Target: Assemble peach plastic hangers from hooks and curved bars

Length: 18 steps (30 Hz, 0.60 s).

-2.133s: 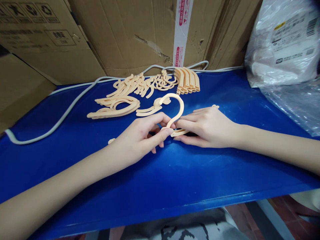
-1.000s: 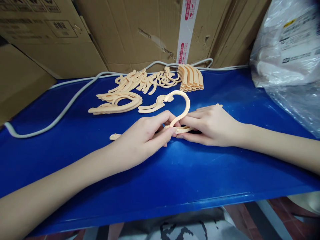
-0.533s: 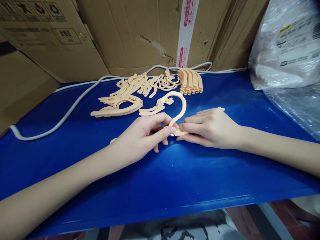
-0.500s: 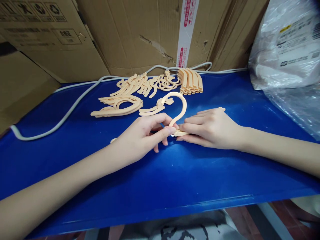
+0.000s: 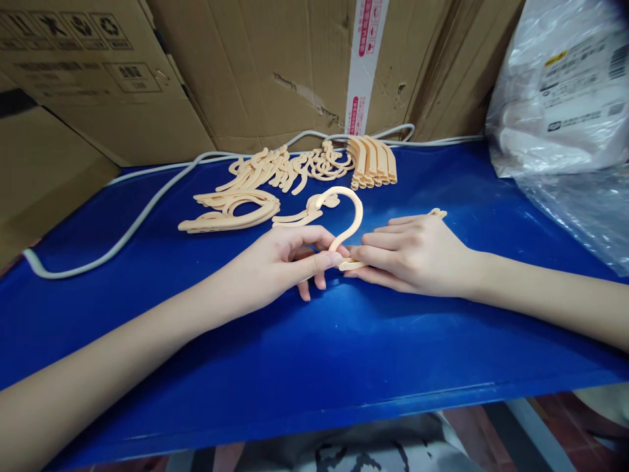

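A peach plastic hanger lies flat on the blue table (image 5: 344,354), and its hook (image 5: 350,211) curls up between my hands. My left hand (image 5: 275,265) pinches the base of the hook with thumb and fingers closed. My right hand (image 5: 413,252) presses its fingers together on the hanger's arm, and the arm's far tip (image 5: 436,213) shows past my knuckles. Most of the hanger's body is hidden under both hands.
Stacked peach hanger arms (image 5: 228,211), a heap of loose hooks (image 5: 289,167) and a row of stacked pieces (image 5: 371,160) lie behind. A white cable (image 5: 137,213) runs along the back. Cardboard boxes (image 5: 275,65) stand behind, a plastic bag (image 5: 560,92) at right.
Both hands stay on the hanger at the same spot with only slight shifts of the fingers. The view has moved a little.
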Available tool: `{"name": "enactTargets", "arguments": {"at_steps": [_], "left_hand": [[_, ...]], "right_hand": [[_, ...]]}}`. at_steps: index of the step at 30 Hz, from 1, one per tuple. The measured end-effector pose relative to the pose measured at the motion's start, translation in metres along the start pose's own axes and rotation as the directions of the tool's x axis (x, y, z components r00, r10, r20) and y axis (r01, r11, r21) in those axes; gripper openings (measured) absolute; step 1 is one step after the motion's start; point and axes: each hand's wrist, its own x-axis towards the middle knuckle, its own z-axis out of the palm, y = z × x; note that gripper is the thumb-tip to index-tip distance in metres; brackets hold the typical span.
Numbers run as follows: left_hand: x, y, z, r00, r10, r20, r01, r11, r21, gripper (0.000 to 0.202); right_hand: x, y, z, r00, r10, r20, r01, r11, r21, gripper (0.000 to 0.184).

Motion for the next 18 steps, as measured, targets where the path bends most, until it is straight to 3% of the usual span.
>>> {"name": "enactTargets", "arguments": {"at_steps": [11, 18], "left_hand": [[0.0013, -0.0034, 0.0015, 1.0, 0.0, 0.004, 0.001, 1.0, -0.011, 0.014], [0.0001, -0.0092, 0.0044, 0.998, 0.059, -0.009, -0.058, 0.995, 0.075, 0.016]], "right_hand": [[-0.0012, -0.0006, 0.0013, 1.0, 0.012, 0.005, -0.012, 0.999, -0.032, 0.036], [-0.0022, -0.0006, 0.0045, 0.998, 0.051, 0.039, -0.052, 0.998, 0.018, 0.04]]}}
